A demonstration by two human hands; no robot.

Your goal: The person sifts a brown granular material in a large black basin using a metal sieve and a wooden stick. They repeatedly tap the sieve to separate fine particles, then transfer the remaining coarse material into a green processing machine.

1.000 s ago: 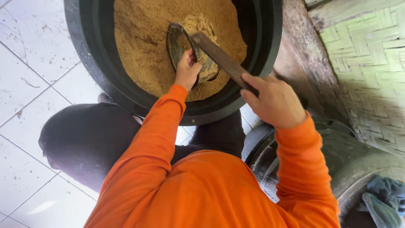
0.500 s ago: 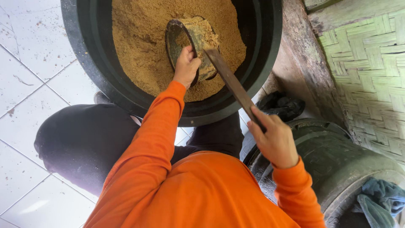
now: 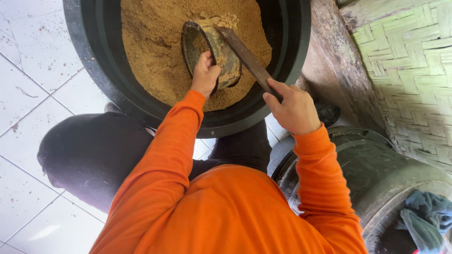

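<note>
Scoop tin (image 3: 221, 54), a dark, worn can, lies on its side in tan powder (image 3: 155, 56) at the far middle of a black tub (image 3: 94, 70), mouth turned left, so meal can be pushed in. Left hand (image 3: 205, 75) is closed round the tin's near rim, steadying it. Right hand (image 3: 294, 106) is wrapped about the near end of a flat wooden stick (image 3: 247, 59), whose far tip rests on the tin's top edge, angled to level or scrape. Tub walls hem the tin closely to the right; powder leaves freer room leftward. White floor tiles (image 3: 28, 94) lie left, a woven bamboo wall (image 3: 409, 80) right, a dark drum (image 3: 376, 174) near right.
</note>
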